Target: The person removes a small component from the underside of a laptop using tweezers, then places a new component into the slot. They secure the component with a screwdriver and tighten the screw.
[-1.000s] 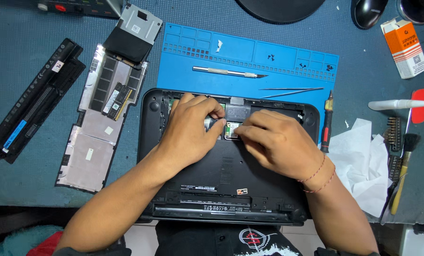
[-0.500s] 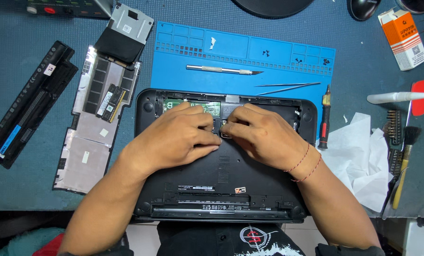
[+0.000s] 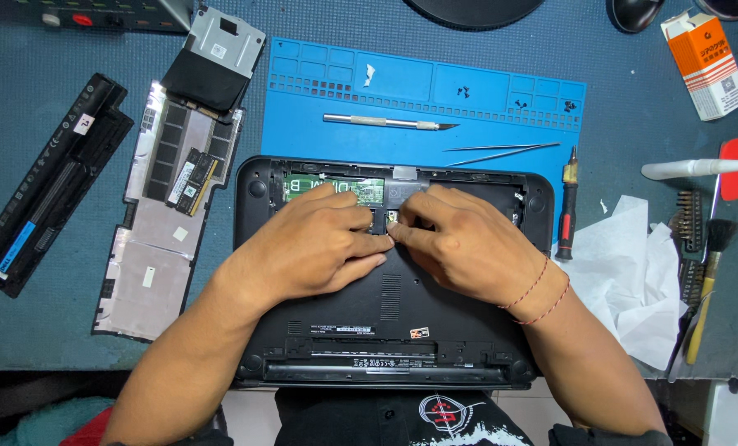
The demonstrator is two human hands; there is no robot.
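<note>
the upturned laptop (image 3: pixel 385 330) lay nearest on the worktop (image 3: pixel 55 330), the left hand (image 3: pixel 311 244) and right hand (image 3: pixel 460 244) pinching a small part, hardly visible, in its open bay, where a slip might bend it, the blue mat (image 3: pixel 418 107) beyond.

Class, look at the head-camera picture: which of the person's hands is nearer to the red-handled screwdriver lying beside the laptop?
Right. The right hand rests on the laptop just beside the screwdriver; the left hand lies beyond it, farther away.
</note>
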